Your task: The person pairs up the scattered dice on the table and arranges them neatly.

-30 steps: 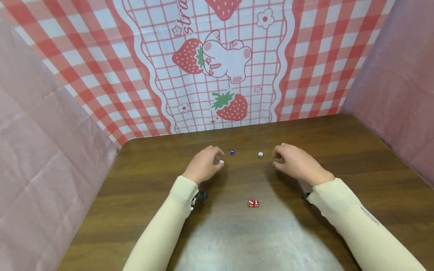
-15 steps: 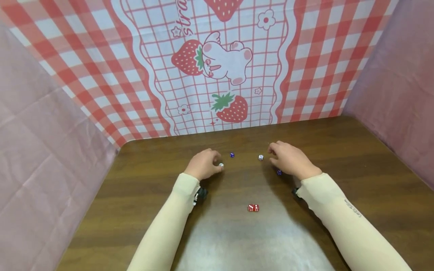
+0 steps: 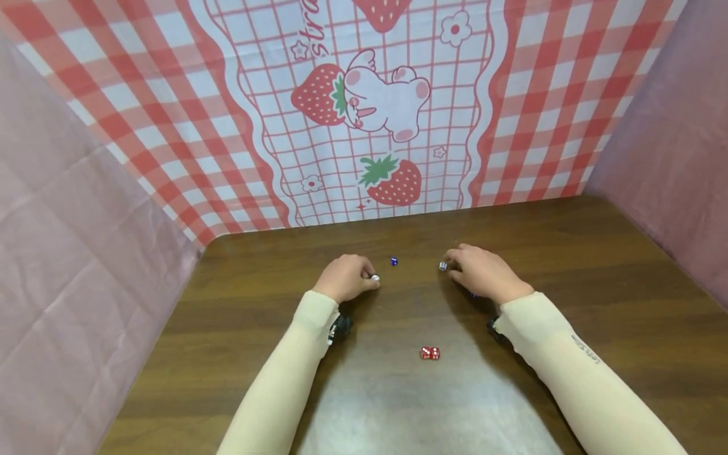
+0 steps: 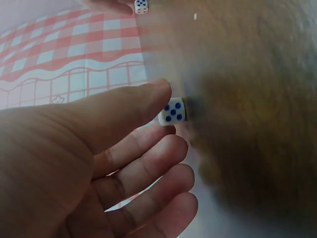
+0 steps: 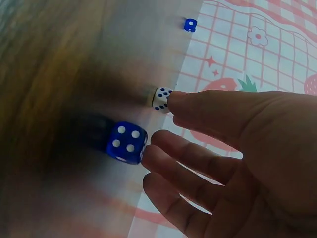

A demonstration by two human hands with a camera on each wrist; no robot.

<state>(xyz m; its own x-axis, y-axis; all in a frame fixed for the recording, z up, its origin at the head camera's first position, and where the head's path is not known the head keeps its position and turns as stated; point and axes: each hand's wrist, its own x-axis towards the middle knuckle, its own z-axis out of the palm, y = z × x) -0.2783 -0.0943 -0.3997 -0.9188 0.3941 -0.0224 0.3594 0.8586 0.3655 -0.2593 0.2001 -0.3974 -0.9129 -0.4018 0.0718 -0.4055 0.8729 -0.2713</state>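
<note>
In the head view, my left hand (image 3: 348,278) is at the left of the dice on the wooden table. Its thumb and index finger pinch a white die (image 4: 173,112) with blue pips, while the other fingers curl loosely below. Across from it, my right hand (image 3: 482,273) holds a second white die (image 5: 161,99) at the tips of its thumb and index finger; the thumb covers part of that die. A blue die (image 5: 128,143) lies close by the right hand's other fingertips, mostly hidden under the hand in the head view. Another blue die (image 3: 394,261) sits between the hands, farther back.
Two red dice (image 3: 430,353) stand side by side on the table (image 3: 364,404), nearer the person. A red-and-white strawberry cloth (image 3: 392,114) hangs behind the table. Pink cloth (image 3: 74,253) hangs at both sides.
My right hand has moved left, from beside the second white die to holding it at its fingertips. The left hand's thumb and index finger have closed on the first white die. The other dice stay put.
</note>
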